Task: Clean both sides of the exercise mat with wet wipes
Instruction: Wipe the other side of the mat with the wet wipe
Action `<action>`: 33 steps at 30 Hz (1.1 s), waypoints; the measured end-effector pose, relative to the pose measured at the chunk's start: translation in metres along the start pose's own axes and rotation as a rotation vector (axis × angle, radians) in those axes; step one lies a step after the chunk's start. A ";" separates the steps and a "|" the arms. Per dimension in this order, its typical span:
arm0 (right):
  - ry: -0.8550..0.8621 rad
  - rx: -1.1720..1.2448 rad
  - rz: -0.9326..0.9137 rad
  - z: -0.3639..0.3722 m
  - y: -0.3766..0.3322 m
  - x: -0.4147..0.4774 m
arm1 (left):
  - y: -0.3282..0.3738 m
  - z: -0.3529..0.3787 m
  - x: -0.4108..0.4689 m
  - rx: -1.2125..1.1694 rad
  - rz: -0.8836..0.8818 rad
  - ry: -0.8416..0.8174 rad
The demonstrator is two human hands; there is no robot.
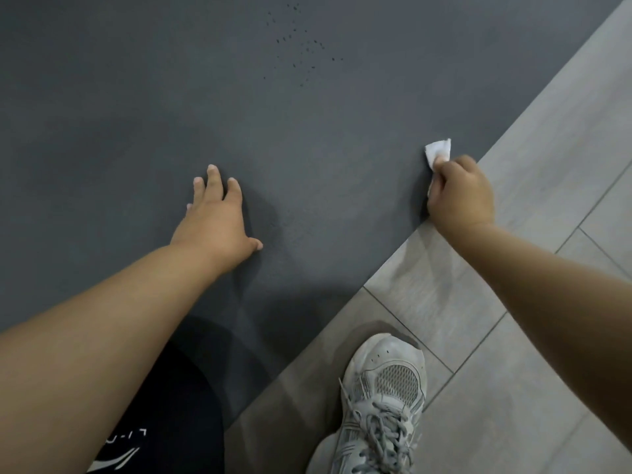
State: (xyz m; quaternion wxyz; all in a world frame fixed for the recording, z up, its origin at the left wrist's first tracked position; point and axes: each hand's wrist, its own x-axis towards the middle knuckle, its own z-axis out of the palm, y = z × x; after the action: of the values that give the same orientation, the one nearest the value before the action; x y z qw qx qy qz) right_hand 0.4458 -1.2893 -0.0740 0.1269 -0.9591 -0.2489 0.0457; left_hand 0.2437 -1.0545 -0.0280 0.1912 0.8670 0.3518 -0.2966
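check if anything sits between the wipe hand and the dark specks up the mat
Nothing visible. The right hand grips the wet wipe at the edge of the mat; only bare mat lies between it and the specks. The left hand rests flat, off to the side.

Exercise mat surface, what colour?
Dark slate-grey exercise mat, matte, with a cluster of small darker specks near the far end. Head view.

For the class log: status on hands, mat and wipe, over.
Left hand flat on mat, open. Right hand grips wipe at mat edge. Dark specks ahead; shoe on floor beside.
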 end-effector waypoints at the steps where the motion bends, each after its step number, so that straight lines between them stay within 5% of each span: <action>1: 0.007 -0.003 0.041 0.002 -0.003 0.000 | 0.002 0.001 0.000 0.003 0.000 -0.002; 5: -0.005 0.154 -0.255 0.016 -0.033 -0.048 | 0.004 0.003 -0.001 0.007 0.002 0.023; 8: -0.239 0.186 -0.669 0.019 -0.059 -0.096 | 0.003 0.001 -0.003 0.045 0.026 0.031; 11: -0.412 0.008 -0.879 0.014 -0.060 -0.076 | 0.000 -0.006 -0.001 0.031 0.032 0.098; 16: 0.016 -0.047 -0.393 0.009 -0.024 0.055 | -0.012 -0.022 0.018 -0.039 0.002 0.191; 20: 0.011 -0.058 0.042 0.007 -0.037 0.098 | -0.021 -0.034 0.038 -0.068 -0.069 0.087; 22: 0.035 -0.024 -0.072 0.019 -0.064 0.081 | -0.024 -0.037 0.042 -0.081 -0.076 0.064; 24: 0.001 0.130 -0.376 0.030 -0.099 0.041 | -0.024 -0.038 0.042 -0.080 -0.068 0.080; 26: -0.211 0.210 -0.690 0.036 -0.125 0.003 | -0.024 -0.041 0.042 -0.068 -0.059 0.098; 29: -0.490 0.176 -0.905 0.028 -0.140 -0.001 | -0.033 -0.048 0.043 -0.045 -0.039 0.132; 33: -0.192 0.124 -0.530 0.017 -0.102 0.093 | -0.046 -0.063 0.054 -0.100 -0.026 0.215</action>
State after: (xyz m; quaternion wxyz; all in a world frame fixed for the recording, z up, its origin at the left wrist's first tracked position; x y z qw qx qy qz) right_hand 0.4765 -1.1538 -0.0656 0.1687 -0.8423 -0.4984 0.1169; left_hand 0.2654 -0.9621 -0.0219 0.1915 0.8785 0.3961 -0.1862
